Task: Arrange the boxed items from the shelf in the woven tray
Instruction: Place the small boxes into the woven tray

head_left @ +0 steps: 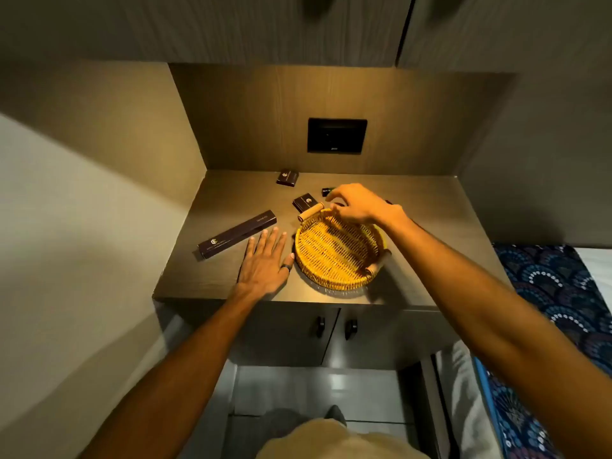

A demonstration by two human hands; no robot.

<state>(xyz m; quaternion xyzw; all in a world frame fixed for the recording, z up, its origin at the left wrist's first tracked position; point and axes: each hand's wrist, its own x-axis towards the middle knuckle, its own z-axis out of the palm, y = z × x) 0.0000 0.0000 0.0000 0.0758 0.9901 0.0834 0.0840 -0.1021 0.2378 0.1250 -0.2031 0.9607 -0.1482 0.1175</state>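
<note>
A round woven tray (331, 253) with two wooden handles sits on the brown shelf (430, 233), and nothing lies in it. My left hand (265, 263) rests flat on the shelf just left of the tray, fingers spread. A long dark box (236, 234) lies left of that hand. A small dark box (304, 202) sits by the tray's far handle, and another small box (287, 177) lies farther back. My right hand (357, 205) hovers over the tray's far rim, fingers curled down beside a fourth small dark box (328, 191) that it partly hides.
A black wall socket plate (337, 135) is set in the niche's back wall. Cupboard doors with dark knobs (334, 327) lie below the shelf. A patterned blue bedcover (556, 293) is at the right. Walls enclose the shelf on both sides.
</note>
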